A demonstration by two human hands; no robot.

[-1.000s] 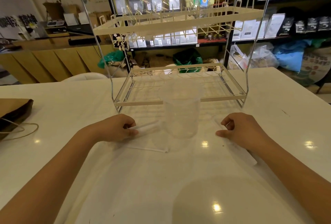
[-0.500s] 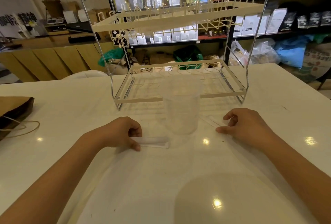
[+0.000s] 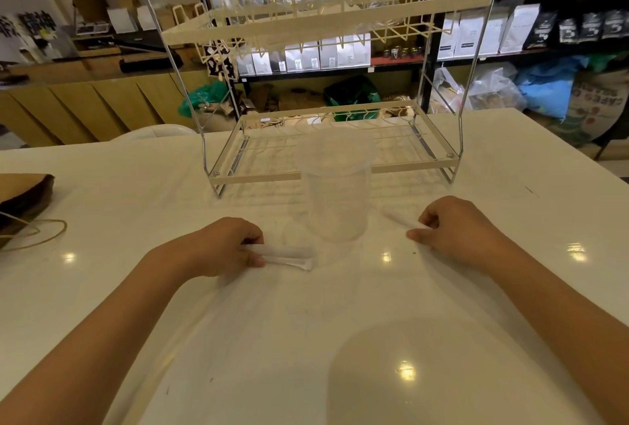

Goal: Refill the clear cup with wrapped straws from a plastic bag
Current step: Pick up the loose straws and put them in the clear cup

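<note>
A clear cup [image 3: 337,193] stands upright on the white table [image 3: 306,339], in front of a wire rack, and looks empty. My left hand [image 3: 224,247] rests on the table left of the cup, its fingers closed on a few white wrapped straws [image 3: 289,254] that lie flat and point toward the cup. My right hand [image 3: 456,230] is right of the cup, pinching the end of one wrapped straw [image 3: 400,218] that lies on the table. No plastic bag shows clearly near the hands.
A two-tier cream wire rack [image 3: 320,173] stands just behind the cup. A brown paper bag [image 3: 23,196] with a cord handle lies at the table's left edge. Shelves with packaged goods fill the background.
My left hand slid toward me and gathered its straws flat beside the cup. My right hand moved slightly up and toward the cup, its straw now pointing at the cup.
</note>
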